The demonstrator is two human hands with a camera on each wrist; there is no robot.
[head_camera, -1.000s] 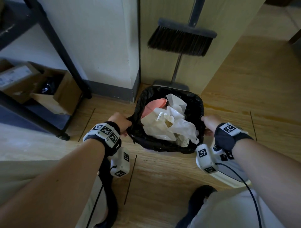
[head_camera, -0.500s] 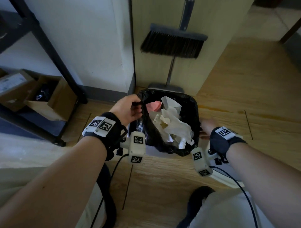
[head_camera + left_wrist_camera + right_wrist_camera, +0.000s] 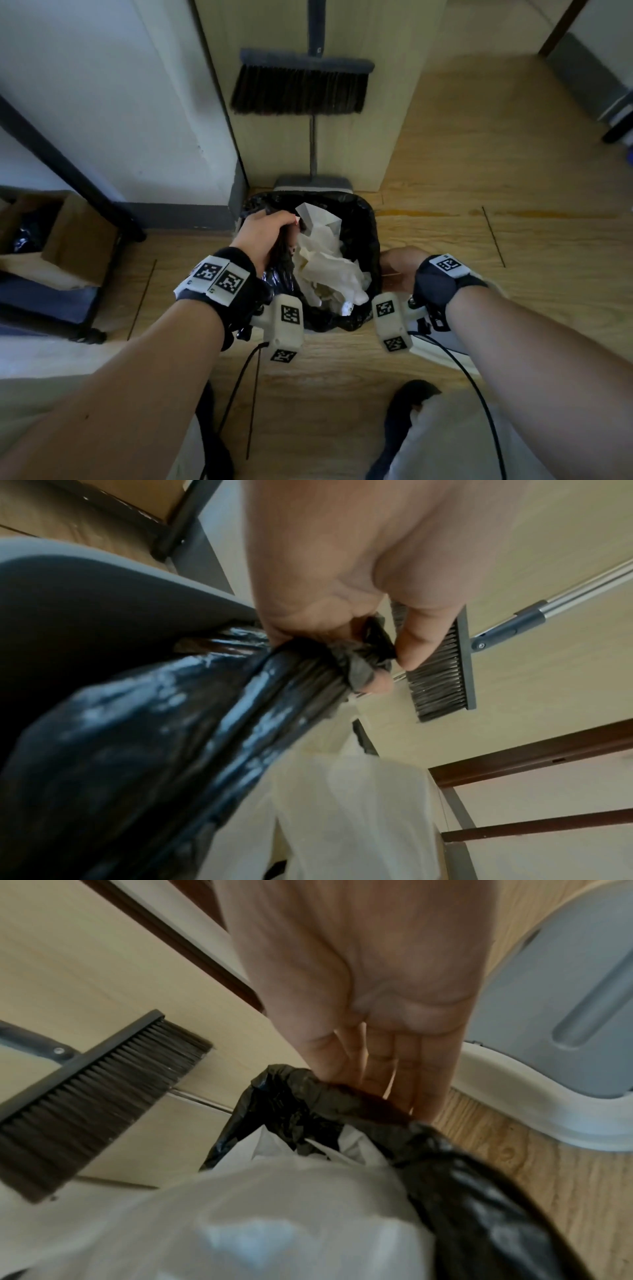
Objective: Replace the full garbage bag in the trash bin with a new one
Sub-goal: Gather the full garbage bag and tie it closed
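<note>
Wood-plank floor, corner where a white wall meets a beige cabinet panel; the bin sits on the floor tight against that corner.

Left hand: fingers curled tight round a gathered bunch of the black garbage bag, thumb pinching the twisted film, the left edge pulled up and inward over the trash. We see the grey trash bin rim bare beside that bunch, so the bag is off the rim on this side.

Right hand: fingers run straight down along the bag's right edge, tips hidden behind the folded film; whether they hook it we cannot tell. This edge looks still draped over the rim.

Crumpled white paper and plastic waste heaps above the bag mouth.

Step, as we judge it: freeing the full bag from the rim, gathering the mouth. Next move calls for the right hand to get a real hold, peel its edge off and bring it to the left bunch without spilling the heap, then lift straight up.

Around: broom and dustpan against the panel behind the bin, cardboard box on a low shelf far left, what looks like a grey lid on the floor at right.
</note>
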